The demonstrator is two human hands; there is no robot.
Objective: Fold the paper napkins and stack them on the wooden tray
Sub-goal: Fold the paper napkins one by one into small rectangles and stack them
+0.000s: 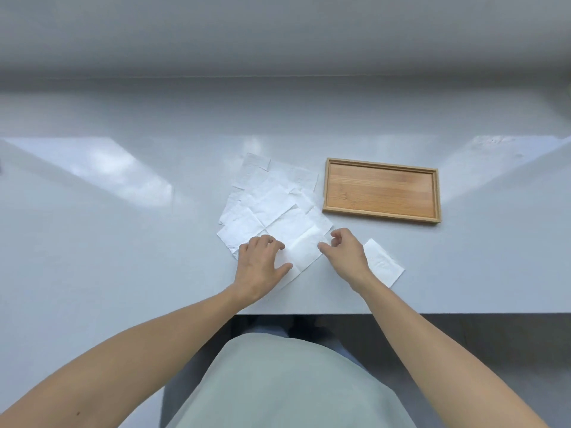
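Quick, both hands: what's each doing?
Left hand: open, flat on the top napkin.
Right hand: fingers curled at that napkin's edge; grip unclear.

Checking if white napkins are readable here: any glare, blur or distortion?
Head view: window glare patches on the table left and right; overlapping napkins wash out, edges faint; wooden tray sharp; wide-angle lens bends the table's far edge.
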